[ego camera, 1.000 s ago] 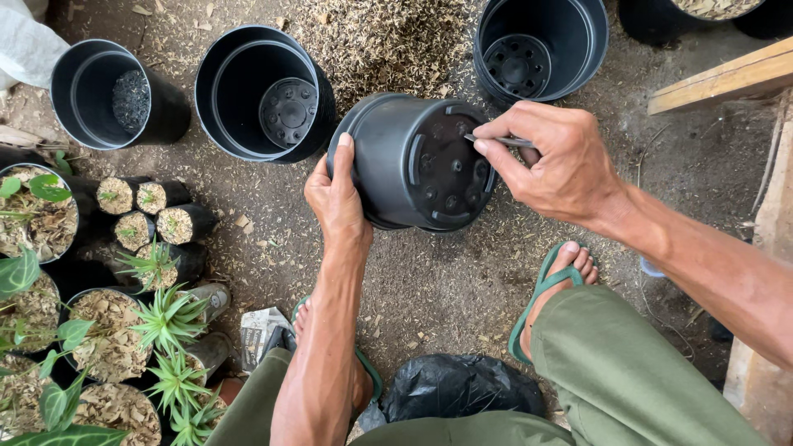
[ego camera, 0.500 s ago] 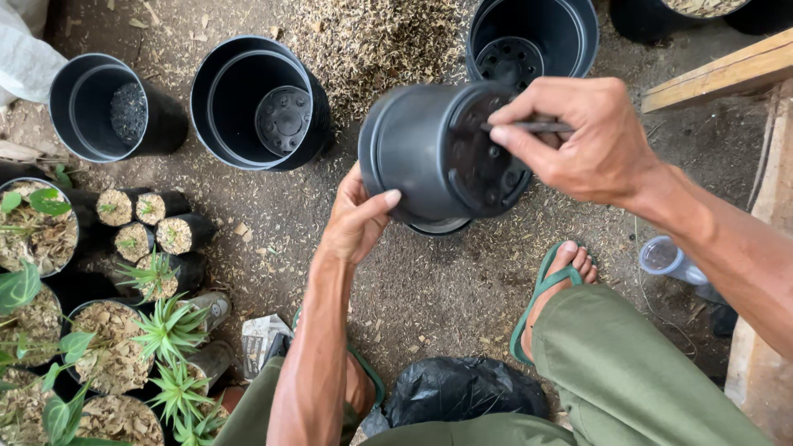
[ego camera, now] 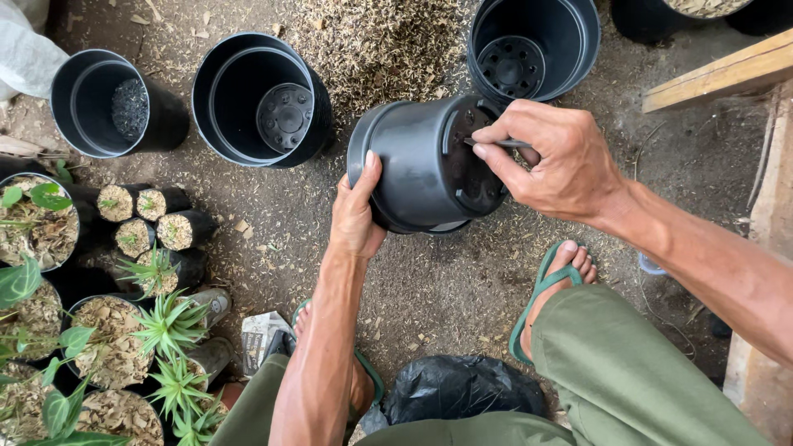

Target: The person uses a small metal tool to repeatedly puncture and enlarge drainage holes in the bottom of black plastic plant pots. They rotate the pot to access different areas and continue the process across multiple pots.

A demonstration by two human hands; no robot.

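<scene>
A black plastic pot (ego camera: pixel 417 165) lies on its side in the air, its holed bottom turned to the right. My left hand (ego camera: pixel 357 211) grips its rim and wall from below. My right hand (ego camera: pixel 555 161) pinches a thin grey metal tool (ego camera: pixel 508 144) whose tip touches the pot's bottom. The fingers hide most of the tool.
Three empty black pots stand on the dirt floor: one far left (ego camera: pixel 111 103), one in the middle (ego camera: pixel 258 99), one at the top (ego camera: pixel 533 45). Small potted plants (ego camera: pixel 157 322) crowd the lower left. A black plastic bag (ego camera: pixel 462 386) lies between my feet. A wooden plank (ego camera: pixel 727 74) crosses the right.
My hands have carried the pot to the right and slightly up. My left hand has slid from the pot's side to under its rim. My right hand keeps the tool at the bottom.
</scene>
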